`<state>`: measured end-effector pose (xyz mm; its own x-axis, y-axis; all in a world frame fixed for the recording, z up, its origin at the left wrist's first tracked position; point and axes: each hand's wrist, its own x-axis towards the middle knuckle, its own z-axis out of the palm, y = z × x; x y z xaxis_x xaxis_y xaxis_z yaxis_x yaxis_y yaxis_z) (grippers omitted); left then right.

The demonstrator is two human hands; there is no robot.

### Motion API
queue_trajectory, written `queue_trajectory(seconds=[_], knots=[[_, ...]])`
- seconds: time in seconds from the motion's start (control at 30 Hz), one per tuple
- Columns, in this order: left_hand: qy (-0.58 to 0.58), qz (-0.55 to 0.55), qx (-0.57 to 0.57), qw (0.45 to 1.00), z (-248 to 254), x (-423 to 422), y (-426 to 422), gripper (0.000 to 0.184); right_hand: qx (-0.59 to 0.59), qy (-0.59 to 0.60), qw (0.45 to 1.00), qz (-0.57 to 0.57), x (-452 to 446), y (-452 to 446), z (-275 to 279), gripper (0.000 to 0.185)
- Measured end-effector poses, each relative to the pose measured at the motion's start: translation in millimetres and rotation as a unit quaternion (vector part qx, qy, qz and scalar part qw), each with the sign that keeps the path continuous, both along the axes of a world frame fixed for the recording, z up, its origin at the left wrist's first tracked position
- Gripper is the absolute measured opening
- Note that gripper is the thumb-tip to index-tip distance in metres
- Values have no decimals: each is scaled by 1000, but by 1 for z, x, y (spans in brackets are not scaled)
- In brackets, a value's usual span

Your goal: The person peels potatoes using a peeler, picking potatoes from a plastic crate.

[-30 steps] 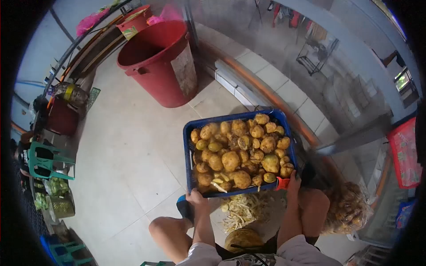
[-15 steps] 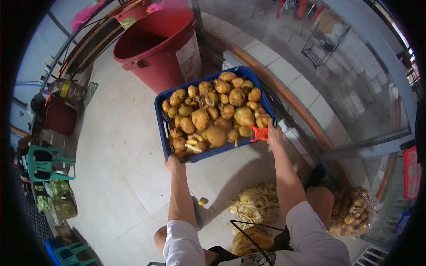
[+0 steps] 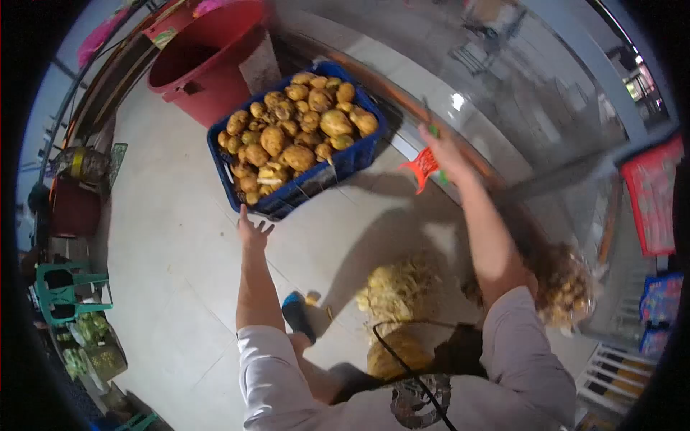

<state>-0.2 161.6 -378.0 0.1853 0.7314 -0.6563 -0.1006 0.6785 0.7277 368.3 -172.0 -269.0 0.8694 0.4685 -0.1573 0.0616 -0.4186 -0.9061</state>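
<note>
A blue plastic crate (image 3: 316,183) heaped with muddy potatoes (image 3: 273,138) is on the floor beside the large red bin; some pale cut pieces lie on top. My left hand (image 3: 251,228) is open at the crate's near left corner, fingers spread; whether a fingertip still touches it I cannot tell. Off to the right of the crate, my right hand (image 3: 447,154) is closed around an orange Y-shaped peeler (image 3: 422,169). Green parts and a thin dark tip, perhaps of a second tool, also show at this blurred hand.
The red bin (image 3: 208,72) stands behind the crate, near a tiled ledge (image 3: 381,43). Peelings (image 3: 402,287) lie on the floor before me, near a bag of potatoes (image 3: 568,287). Green chairs (image 3: 68,294) are at the left.
Both hands held the crate before; now they are off its sides or nearly so. The crate sits farther away and left in view. My right hand has swung clear with the peeler.
</note>
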Motion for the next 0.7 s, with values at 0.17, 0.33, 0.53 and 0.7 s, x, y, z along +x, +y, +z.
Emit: queue_trajectory(seconds=[0.17, 0.33, 0.53, 0.7], knots=[[43, -3, -83, 996, -5, -45, -46, 91, -21, -123, 992, -6, -13, -124, 139, 53], [-22, -61, -31, 997, 77, -64, -117, 49, -60, -537, 832, -124, 15, -229, 261, 72], [-37, -86, 45, 995, 154, -127, -173, 28, -20, -562, 801, -206, -7, -310, 377, 61], [-77, -77, 74, 991, 203, -148, -197, 22, 23, -629, 756, -182, 13, -351, 380, 42]])
